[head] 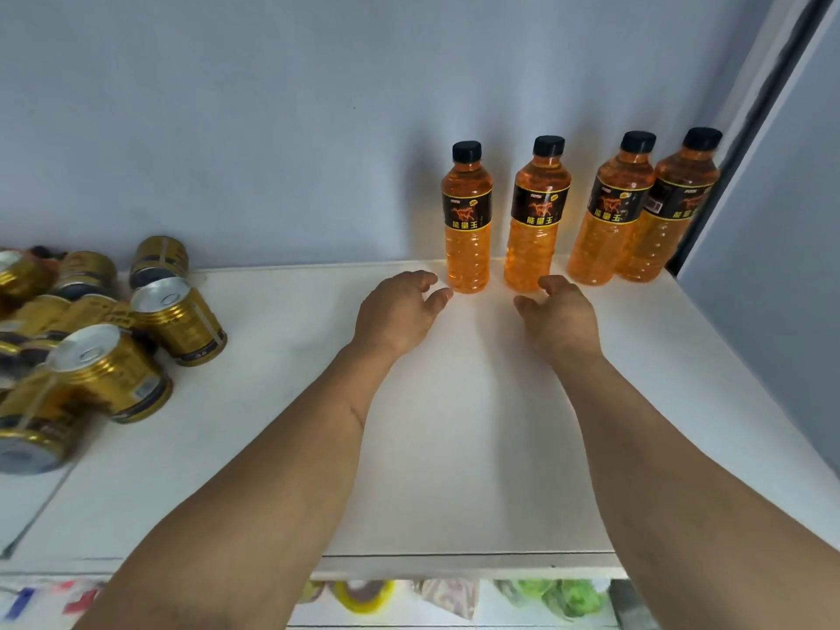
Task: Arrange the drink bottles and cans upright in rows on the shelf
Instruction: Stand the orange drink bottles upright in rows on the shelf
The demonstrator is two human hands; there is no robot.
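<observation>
Both hands, left hand (400,306) and right hand (557,311), hover empty with fingers loosely apart; four upright bottles (467,220) stand just beyond them, gold cans (177,318) jumbled far left on the shelf (454,447).

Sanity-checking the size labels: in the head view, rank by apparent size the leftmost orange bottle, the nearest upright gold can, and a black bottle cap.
1. Leftmost orange plastic bottle with black label, tallest.
2. Nearest gold metal can with silver lid; closer to camera, so the gap is unsure.
3. Black screw cap, clearly smallest.
</observation>
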